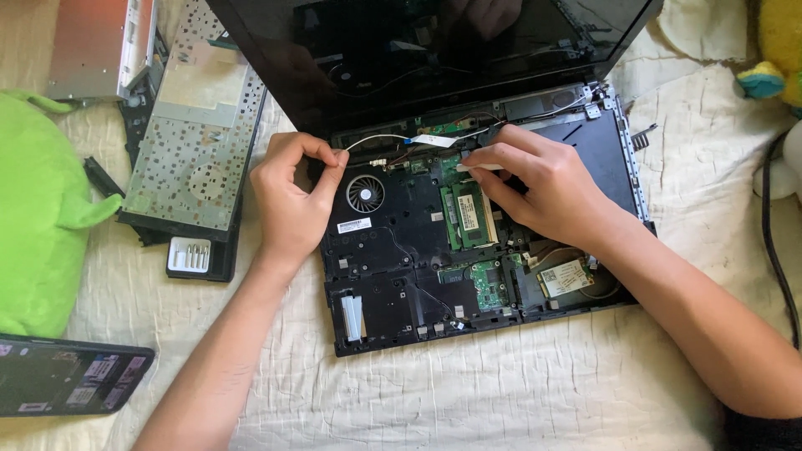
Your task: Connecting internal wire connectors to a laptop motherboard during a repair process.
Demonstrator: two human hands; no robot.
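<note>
A thin white cable (380, 139) arcs across the top of an opened laptop base (468, 242), running between a person's two hands as the machine lies stripped on a cream quilted bedspread (501, 392). The left hand (292, 196) is curled at the cable's left end, thumb and forefinger closed together in a pinch on it, just above the round cooling fan (365, 194). The right hand (543, 188) rests palm down over the middle of the base, its fingers pressed together on a small white connector strip (478, 168) near the cable's right end, just above the green memory module (469, 215). Both forearms reach in from the bottom of the frame, wrists slightly bent, the hands held low over the exposed boards. The cable is slender and pale, bowed upward in a shallow curve, with a flat ribbon piece (436, 140) lying beside it. The laptop's dark screen (434, 50) stands tilted back behind the hands. A small wireless card (566, 277) sits at the base's lower right. To the left lies the removed keyboard (196, 125), turned metal side up, with a small case of screwdriver bits (190, 255) at its lower edge. A green plush toy (38, 217) and a dark phone (71, 374) occupy the left margin; a black cord (773, 242) trails down the right.
</note>
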